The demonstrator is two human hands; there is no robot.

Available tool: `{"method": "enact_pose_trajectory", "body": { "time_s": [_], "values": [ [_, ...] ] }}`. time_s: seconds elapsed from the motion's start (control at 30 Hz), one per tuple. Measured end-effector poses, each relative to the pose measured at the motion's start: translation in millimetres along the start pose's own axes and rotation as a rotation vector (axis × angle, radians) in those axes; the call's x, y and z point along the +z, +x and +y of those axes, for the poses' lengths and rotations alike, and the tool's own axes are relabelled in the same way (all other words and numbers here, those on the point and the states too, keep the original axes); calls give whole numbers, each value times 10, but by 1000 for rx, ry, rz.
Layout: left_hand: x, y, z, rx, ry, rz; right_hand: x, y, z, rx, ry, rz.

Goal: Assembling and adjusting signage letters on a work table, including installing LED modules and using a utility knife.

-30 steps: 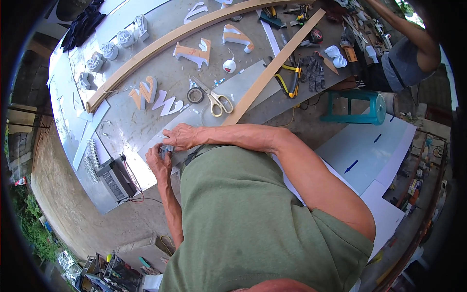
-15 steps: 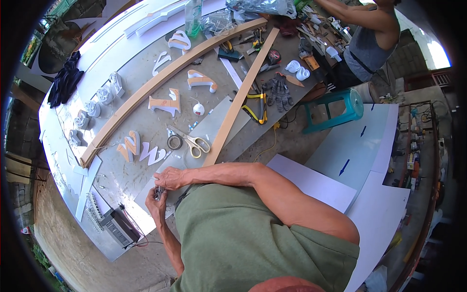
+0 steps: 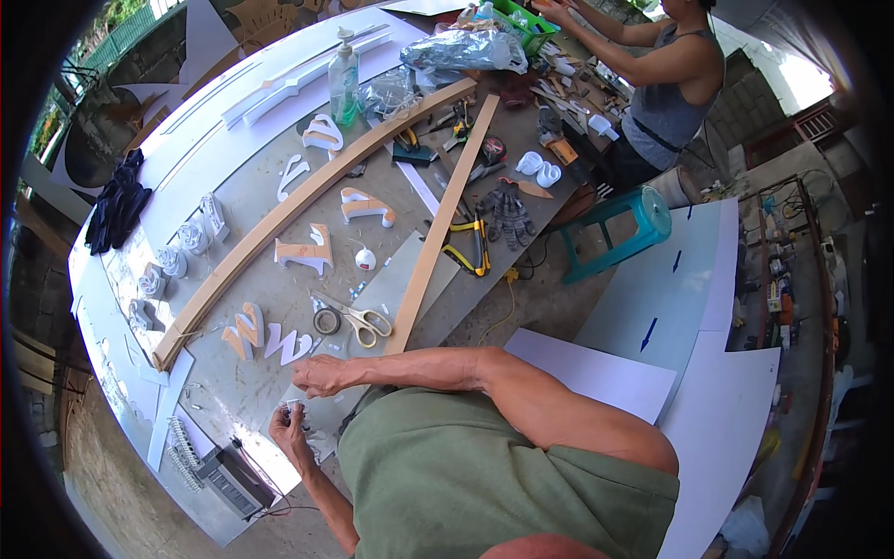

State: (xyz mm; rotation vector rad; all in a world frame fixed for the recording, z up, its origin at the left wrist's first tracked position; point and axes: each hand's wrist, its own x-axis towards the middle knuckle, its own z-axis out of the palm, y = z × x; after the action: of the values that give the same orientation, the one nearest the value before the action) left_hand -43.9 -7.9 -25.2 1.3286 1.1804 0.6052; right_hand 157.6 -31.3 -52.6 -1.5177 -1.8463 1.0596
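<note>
Two hands at near edge of worktable (image 3: 233,391), head view only.

1. Left hand (image 3: 291,429): fingers curled narrow, pinching small pale piece (image 3: 294,407) just off table edge; piece too small to identify.
2. Right hand (image 3: 321,374): knuckles up, fingers bent, resting on grey sheet (image 3: 396,289) just above left hand; cannot tell whether anything sits inside.
3. Scissors (image 3: 361,322) and tape roll (image 3: 326,321): side by side, just beyond right hand, untouched.
4. Cut-out letters (image 3: 246,328): orange-and-white, beyond and left of both hands; more further off.
5. Straight wooden strip (image 3: 438,224): runs away from right hand, near end close to it.
6. Curved wooden strip (image 3: 298,210): well beyond, crossing table.
7. Yellow-handled pliers (image 3: 470,250) and grey gloves (image 3: 507,212): far right of strip.
8. Grey box (image 3: 228,477) with wire: below left hand.
9. Co-worker (image 3: 670,88): at far end, both arms out over clutter; teal stool (image 3: 619,228) nearby.

Change since half a second ago: camera swung, co-worker now fuller in frame; both hands in same places, same grip. Judged meaning: fiddling with pale piece continues, no tool picked up yet.
</note>
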Motion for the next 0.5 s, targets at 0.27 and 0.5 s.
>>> {"method": "enact_pose_trajectory", "body": {
  "time_s": [0.27, 0.5],
  "values": [
    [9, 113, 313, -26, -15, -142, -241, 29, -276, -190, -162, 214],
    [55, 136, 600, -7, 10, -188, -378, 1, -284, -59, 312, 202]
  ]
}}
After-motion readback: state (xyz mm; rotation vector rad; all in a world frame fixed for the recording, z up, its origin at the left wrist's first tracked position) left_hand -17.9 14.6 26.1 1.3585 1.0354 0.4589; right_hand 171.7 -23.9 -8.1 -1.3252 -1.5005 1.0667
